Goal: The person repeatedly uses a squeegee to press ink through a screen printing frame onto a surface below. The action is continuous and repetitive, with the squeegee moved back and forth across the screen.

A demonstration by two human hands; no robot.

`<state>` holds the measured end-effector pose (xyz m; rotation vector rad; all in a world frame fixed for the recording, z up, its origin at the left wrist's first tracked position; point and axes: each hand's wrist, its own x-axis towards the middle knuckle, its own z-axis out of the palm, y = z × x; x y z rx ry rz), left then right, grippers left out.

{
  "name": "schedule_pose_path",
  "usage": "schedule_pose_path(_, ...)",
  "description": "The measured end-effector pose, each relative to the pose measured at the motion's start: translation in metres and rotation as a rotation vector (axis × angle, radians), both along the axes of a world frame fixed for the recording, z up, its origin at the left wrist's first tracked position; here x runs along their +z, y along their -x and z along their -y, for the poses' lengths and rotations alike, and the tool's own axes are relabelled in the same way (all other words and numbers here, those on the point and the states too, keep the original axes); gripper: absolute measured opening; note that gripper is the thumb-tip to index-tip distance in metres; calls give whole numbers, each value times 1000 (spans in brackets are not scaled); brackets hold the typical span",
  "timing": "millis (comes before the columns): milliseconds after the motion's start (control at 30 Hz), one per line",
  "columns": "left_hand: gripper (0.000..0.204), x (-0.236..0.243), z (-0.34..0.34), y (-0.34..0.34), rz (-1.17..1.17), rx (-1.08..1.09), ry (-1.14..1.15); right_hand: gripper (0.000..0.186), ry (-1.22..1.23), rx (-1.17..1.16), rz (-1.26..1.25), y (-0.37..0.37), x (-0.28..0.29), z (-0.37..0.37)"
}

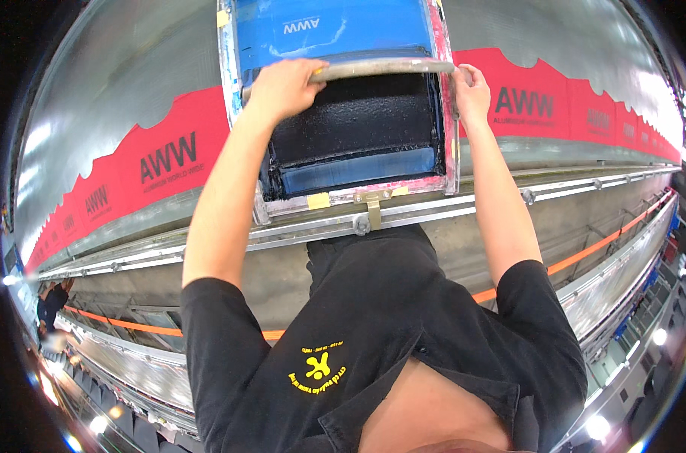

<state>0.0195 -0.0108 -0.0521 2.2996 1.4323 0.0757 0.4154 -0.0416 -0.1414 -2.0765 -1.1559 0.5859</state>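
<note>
A screen printing frame (451, 162) lies in front of me, its mesh blue with black ink (358, 113) spread over the middle. Across it runs a long squeegee (388, 69) with a greyish handle. My left hand (286, 89) is closed round the squeegee's left part. At the frame's right edge, beside the squeegee's right end, my right hand (473, 92) has its fingers curled and seems to grip the frame; its fingertips are partly hidden. A blue strip of mesh (358, 170) shows at the near end of the frame.
Under the frame stretches a long table with silvery sheeting (161, 98) and printed red bands (524, 90). A metal rail (297, 235) with a clamp (373, 210) runs along its near edge. Behind me are an orange strip (584, 253) and another table; a person (52, 302) stands far left.
</note>
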Motion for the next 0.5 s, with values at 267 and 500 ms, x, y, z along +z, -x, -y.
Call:
schedule_pose_path(267, 53, -4, -59, 18, -171, -3, 160, 63, -340, 335, 352, 16, 45, -44)
schedule_pose_path(500, 66, -28, -60, 24, -283, 70, 28, 51, 370, 844, 807, 82, 75, -87)
